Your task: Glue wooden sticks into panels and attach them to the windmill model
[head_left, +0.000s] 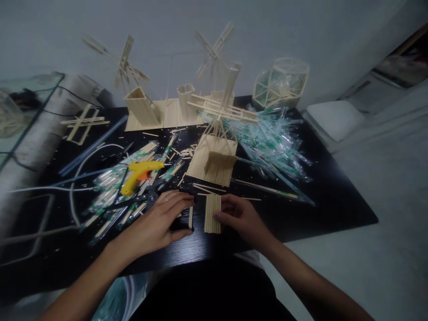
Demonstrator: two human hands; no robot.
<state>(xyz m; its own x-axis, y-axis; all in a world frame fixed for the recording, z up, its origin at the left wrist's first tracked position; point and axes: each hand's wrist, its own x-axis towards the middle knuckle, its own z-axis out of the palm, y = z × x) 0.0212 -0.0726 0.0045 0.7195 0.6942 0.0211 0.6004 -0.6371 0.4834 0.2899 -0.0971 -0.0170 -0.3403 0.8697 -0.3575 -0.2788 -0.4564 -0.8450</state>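
My right hand (241, 217) grips the right side of a small panel of wooden sticks (210, 214) laid side by side, thumb on its face. My left hand (167, 219) is curved over the table, with a short wooden stick (191, 217) lengthwise between its thumb and fingertips. Just behind the left hand lie dark-handled cutters (153, 195), partly hidden. Beyond the hands stands a stick-built windmill model (219, 111) on a wooden base (197, 165), with a small upright stick wall (219, 165) at its front.
A yellow glue gun (137, 176) lies on wrapped sticks (110, 191) at left. Clear plastic wrappers (277, 138) pile up at right. More windmill models (142, 107) line the back of the black table (331, 191). Cut scraps (187, 152) are scattered mid-table. A white stool (334, 118) stands right.
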